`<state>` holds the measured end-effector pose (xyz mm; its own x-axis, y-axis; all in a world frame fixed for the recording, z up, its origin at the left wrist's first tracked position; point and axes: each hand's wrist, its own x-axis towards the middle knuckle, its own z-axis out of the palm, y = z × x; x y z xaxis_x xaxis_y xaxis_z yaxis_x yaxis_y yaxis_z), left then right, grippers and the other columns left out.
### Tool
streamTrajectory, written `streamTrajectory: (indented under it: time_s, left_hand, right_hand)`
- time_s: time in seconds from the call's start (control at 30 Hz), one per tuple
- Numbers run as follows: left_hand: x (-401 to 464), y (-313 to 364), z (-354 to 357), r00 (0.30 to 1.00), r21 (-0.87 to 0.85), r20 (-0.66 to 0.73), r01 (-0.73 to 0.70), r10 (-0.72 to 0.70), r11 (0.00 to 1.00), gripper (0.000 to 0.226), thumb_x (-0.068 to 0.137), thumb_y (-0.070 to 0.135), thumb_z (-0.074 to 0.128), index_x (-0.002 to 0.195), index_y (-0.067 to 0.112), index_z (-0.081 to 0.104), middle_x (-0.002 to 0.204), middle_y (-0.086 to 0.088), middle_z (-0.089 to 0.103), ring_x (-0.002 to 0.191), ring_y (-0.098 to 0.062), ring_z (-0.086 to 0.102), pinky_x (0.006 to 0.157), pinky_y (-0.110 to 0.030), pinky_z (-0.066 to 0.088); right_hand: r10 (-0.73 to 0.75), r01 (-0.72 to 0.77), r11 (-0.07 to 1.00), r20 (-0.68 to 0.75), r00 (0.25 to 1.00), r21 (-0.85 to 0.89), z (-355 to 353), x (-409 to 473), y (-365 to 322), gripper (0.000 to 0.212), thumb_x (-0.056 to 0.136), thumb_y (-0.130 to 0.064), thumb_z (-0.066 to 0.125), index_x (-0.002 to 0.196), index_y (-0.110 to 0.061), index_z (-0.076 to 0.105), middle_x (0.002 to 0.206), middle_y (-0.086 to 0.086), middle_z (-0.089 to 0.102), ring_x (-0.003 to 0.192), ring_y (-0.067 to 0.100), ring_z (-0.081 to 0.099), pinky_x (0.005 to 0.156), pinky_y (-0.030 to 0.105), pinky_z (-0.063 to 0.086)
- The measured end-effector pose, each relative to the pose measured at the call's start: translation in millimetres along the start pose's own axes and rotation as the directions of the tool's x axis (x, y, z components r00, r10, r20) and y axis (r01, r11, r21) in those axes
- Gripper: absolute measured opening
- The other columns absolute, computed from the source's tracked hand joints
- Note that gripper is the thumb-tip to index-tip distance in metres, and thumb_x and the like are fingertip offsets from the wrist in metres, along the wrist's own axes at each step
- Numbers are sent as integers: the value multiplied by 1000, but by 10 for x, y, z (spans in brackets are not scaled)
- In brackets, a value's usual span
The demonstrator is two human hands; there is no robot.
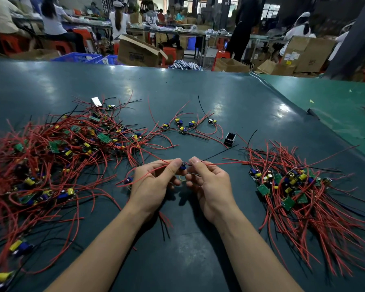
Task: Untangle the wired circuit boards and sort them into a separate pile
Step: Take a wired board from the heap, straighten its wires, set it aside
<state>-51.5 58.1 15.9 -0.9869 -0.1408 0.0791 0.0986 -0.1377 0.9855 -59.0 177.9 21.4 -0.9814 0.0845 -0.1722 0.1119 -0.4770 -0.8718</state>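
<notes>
The left hand (154, 182) and right hand (209, 182) are raised just above the dark green counter (198, 98), each pinching a small wired circuit board (183, 166) between thumb and fingertips; its red wires run out to both sides. A tangled heap of boards (57, 157) lies to the left, a neater pile (293, 186) to the right, and a small black box (230, 139) beyond the hands.

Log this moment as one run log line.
left hand pinches red wire | right hand pinches wires | small board between them | tangled pile left | sorted pile right
</notes>
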Motion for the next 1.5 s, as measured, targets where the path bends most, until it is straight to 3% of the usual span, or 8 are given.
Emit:
streamTrajectory:
  time_s: [0.27,0.5,0.67,1.0,1.13,1.27,1.33,1.5]
  left_hand:
    - [-26,6,2,995,-44,57,-82,84,996,17,74,26,74,86,15,78,77,-3,76,58,-5,64,51,-15,48]
    - [-7,3,-7,998,-53,57,-35,38,998,18,75,33,71,79,18,79,80,-7,76,54,-9,60,47,-19,46]
    - [2,24,-20,1000,-42,11,5,-5,999,24,77,37,69,74,13,73,74,-7,74,52,-10,56,45,-19,44]
    - [-18,35,-31,999,-5,-25,28,-28,1000,28,91,31,65,78,8,72,62,2,69,44,-5,45,37,-16,33]
    - [10,31,-51,994,-80,-80,62,-68,995,30,91,34,65,78,7,73,59,3,67,44,-6,42,37,-16,30]
    - [17,23,-52,996,-132,-77,42,-53,990,28,89,31,67,70,11,73,73,-7,74,48,-6,45,47,-20,36]
    - [33,22,-53,995,-172,-87,36,-51,985,28,87,31,68,68,12,73,74,-9,74,48,-7,46,49,-24,38]
    - [47,37,-50,997,-252,-51,38,-52,967,25,77,35,70,62,17,75,71,-12,73,46,-7,45,47,-16,38]
  right_hand:
    - [17,-19,999,-30,999,-47,-1,-14,-14,24,89,-21,69,76,-2,66,57,5,56,42,10,52,40,20,47]
    - [63,-63,998,39,997,15,-8,-16,-46,19,92,-12,64,75,-5,66,60,3,63,43,7,52,39,17,42]
    - [66,-66,998,79,995,-6,-10,-61,-43,13,94,-7,58,85,-4,67,65,4,66,47,7,56,41,17,45]
    - [-157,146,983,-101,982,-109,-51,-27,-58,14,93,-11,65,81,-5,70,64,1,67,47,6,54,39,19,43]
    - [-204,201,979,-227,952,-34,-94,26,-118,18,93,-9,65,75,-8,68,60,-1,67,44,5,52,37,18,42]
    - [-234,248,969,-285,930,16,-152,62,-190,18,95,-11,62,78,-7,68,59,-2,66,45,5,51,38,19,41]
    - [-189,215,974,-273,943,68,-145,76,-188,24,98,-15,58,76,-7,67,56,-2,61,43,6,48,37,19,39]
    - [-53,90,961,-146,988,263,-132,96,-215,32,99,-17,50,68,-11,54,49,-4,44,36,6,33,33,17,26]
